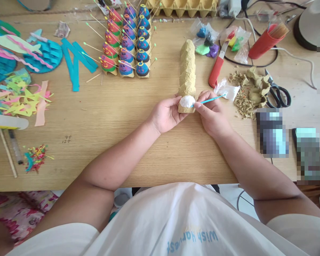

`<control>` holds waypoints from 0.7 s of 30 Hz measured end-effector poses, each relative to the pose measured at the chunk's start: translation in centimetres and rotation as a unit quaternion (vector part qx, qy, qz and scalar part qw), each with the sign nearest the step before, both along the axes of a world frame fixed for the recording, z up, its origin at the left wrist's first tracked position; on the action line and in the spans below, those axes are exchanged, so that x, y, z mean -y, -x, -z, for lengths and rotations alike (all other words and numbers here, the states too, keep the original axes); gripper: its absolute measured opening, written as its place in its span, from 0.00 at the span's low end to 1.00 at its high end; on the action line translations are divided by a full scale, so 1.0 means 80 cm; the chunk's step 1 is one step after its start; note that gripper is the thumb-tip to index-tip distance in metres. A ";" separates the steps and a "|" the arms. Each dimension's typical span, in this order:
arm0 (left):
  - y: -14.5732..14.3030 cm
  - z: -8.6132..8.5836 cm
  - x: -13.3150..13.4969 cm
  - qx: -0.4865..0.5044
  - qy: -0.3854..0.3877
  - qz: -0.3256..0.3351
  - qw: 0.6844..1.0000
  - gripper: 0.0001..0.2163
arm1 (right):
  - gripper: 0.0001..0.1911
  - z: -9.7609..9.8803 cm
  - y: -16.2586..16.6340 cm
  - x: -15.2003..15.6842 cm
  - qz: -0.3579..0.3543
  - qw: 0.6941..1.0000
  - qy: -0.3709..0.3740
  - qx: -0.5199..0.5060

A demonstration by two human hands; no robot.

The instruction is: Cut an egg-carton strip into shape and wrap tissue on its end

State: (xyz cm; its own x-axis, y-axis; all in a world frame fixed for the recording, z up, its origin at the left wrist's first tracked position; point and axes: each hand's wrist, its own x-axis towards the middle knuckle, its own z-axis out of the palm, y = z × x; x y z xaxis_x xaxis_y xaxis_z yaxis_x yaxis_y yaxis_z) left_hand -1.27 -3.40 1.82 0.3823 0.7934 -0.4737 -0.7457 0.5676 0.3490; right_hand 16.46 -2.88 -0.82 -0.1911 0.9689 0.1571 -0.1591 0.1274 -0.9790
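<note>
A long strip of egg-carton cups (187,67) lies on the wooden table (117,113), running away from me. Its nearest cup is coated white (187,101). My left hand (166,114) grips that near end from the left. My right hand (212,113) pinches a thin blue-handled brush (209,100), whose tip touches the white cup.
Three rows of painted carton cones with sticks (126,42) stand at the back. Blue and coloured paper cut-outs (21,71) lie left. A red-handled knife (217,65), clay bags (209,42), a red cup of sticks (266,41), carton scraps (246,92) and scissors (277,93) sit right.
</note>
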 end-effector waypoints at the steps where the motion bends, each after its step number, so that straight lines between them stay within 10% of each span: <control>1: 0.000 0.000 0.000 -0.002 0.002 -0.001 1.000 0.14 | 0.30 0.000 0.000 0.000 0.001 1.000 0.001 0.001; 21: 0.001 0.000 0.000 0.011 0.025 -0.009 1.000 0.16 | 0.30 0.005 0.000 -0.002 0.004 1.000 0.004 -0.001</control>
